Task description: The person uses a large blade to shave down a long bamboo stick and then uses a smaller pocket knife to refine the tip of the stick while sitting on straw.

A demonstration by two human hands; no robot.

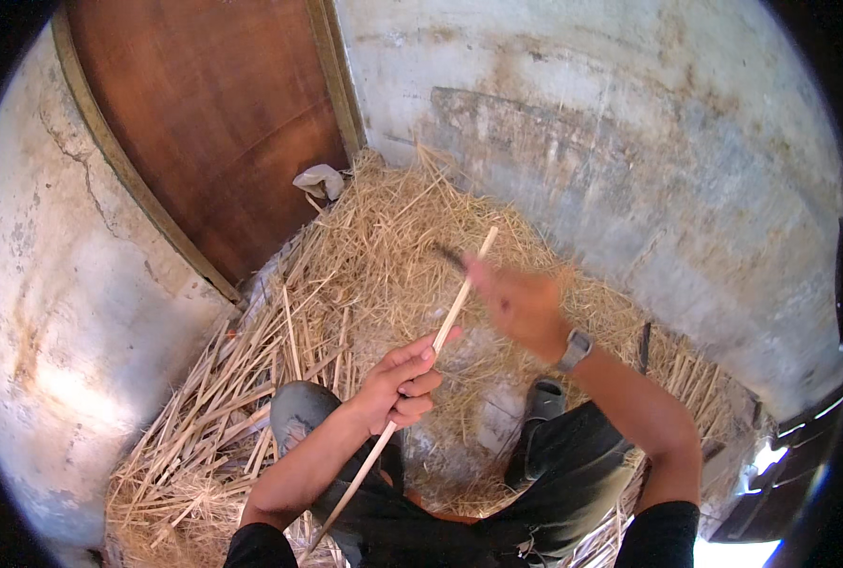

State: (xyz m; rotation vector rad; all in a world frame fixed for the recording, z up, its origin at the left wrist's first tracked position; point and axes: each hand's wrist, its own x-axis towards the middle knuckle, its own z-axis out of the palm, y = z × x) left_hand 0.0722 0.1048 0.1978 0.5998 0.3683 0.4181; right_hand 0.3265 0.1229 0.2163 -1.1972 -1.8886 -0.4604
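Head view, left hand (398,388), grip curled round stick (454,310), right hand (521,308) clasping blurred blade (449,256)

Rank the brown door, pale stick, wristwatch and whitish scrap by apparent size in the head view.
1. Brown door
2. Pale stick, long but thin
3. Whitish scrap and wristwatch: too alike to rank

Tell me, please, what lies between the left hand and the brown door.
Between the left hand and the brown door, the head view shows heaped pale shavings and strips.
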